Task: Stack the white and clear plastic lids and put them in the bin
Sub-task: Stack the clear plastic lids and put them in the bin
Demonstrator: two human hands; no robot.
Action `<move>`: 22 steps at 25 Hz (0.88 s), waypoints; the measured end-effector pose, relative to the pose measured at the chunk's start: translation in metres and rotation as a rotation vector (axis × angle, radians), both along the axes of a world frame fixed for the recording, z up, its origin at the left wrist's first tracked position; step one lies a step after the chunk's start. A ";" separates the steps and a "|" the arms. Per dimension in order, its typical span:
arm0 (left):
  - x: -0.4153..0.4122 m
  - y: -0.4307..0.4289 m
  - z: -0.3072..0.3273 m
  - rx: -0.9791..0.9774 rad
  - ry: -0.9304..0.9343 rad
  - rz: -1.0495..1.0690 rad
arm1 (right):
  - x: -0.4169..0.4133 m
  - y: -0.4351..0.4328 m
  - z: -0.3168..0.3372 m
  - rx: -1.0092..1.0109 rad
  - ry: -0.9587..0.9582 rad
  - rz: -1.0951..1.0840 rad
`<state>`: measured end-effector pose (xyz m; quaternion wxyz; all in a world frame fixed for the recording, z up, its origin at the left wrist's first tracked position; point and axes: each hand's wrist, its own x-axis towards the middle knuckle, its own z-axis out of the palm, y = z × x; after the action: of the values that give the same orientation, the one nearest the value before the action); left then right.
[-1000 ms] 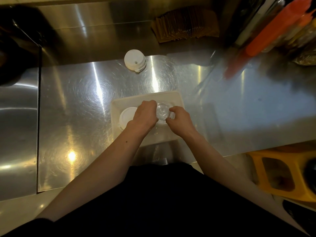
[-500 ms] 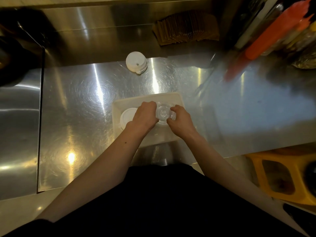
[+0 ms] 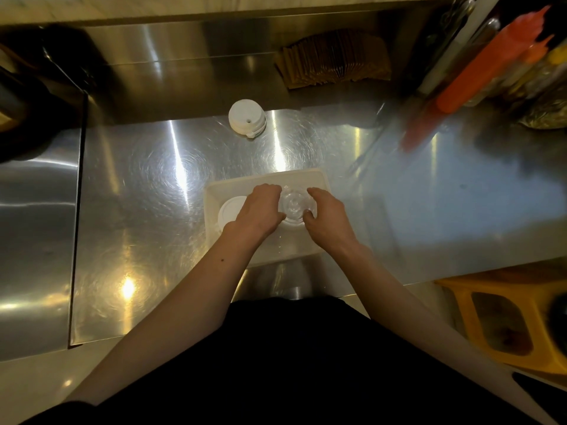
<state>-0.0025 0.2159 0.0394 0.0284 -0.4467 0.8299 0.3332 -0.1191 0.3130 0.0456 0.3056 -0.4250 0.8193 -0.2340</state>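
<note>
A shallow cream bin [image 3: 306, 176] sits on the steel counter straight ahead. Inside it, a stack of clear plastic lids [image 3: 295, 204] stands between my hands. My left hand [image 3: 259, 211] grips the stack's left side and my right hand [image 3: 326, 214] grips its right side. A stack of white lids [image 3: 229, 210] lies in the bin's left part, partly hidden by my left hand. Another small stack of white lids [image 3: 247, 120] stands on the counter at the back, apart from the bin.
Brown paper sleeves [image 3: 334, 61] lean against the back wall. Orange squeeze bottles [image 3: 478, 75] and other containers crowd the back right. A yellow crate [image 3: 506, 317] stands on the floor at the right. A seam [image 3: 78, 228] divides the counter at the left.
Both hands have stayed on the clear lid stack in the bin, with only slight finger shifts. The view has drifted a little.
</note>
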 end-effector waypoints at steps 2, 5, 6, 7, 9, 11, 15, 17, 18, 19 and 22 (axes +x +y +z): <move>0.002 0.003 0.004 -0.001 0.031 0.007 | -0.001 -0.001 -0.001 -0.019 0.019 0.014; 0.003 0.009 0.009 -0.034 0.070 0.029 | -0.003 0.000 -0.002 -0.045 0.040 0.043; 0.004 0.010 0.009 -0.057 0.080 0.035 | -0.004 0.000 -0.002 -0.061 0.047 0.049; 0.005 0.010 0.009 -0.075 0.090 0.040 | -0.004 0.001 -0.002 -0.079 0.050 0.050; 0.008 0.009 0.011 -0.098 0.110 0.057 | -0.005 0.000 -0.002 -0.110 0.067 0.050; 0.012 0.008 0.013 -0.139 0.133 0.067 | -0.008 -0.002 -0.003 -0.127 0.102 0.072; 0.020 0.000 0.014 -0.212 0.184 0.070 | -0.012 -0.010 -0.003 -0.162 0.141 0.133; 0.024 -0.007 0.014 -0.253 0.197 0.059 | -0.014 -0.016 -0.001 -0.173 0.141 0.151; 0.026 -0.011 0.015 -0.278 0.199 0.053 | -0.015 -0.020 0.000 -0.179 0.151 0.162; 0.027 -0.016 0.015 -0.303 0.199 0.051 | -0.016 -0.024 0.001 -0.186 0.162 0.174; 0.030 -0.036 0.015 -0.354 0.183 0.052 | -0.020 -0.041 0.006 -0.199 0.184 0.204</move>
<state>0.0272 0.1803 0.0546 -0.1348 -0.4338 0.8628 0.2219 -0.1387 0.2724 0.0517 0.2079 -0.5539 0.7692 -0.2415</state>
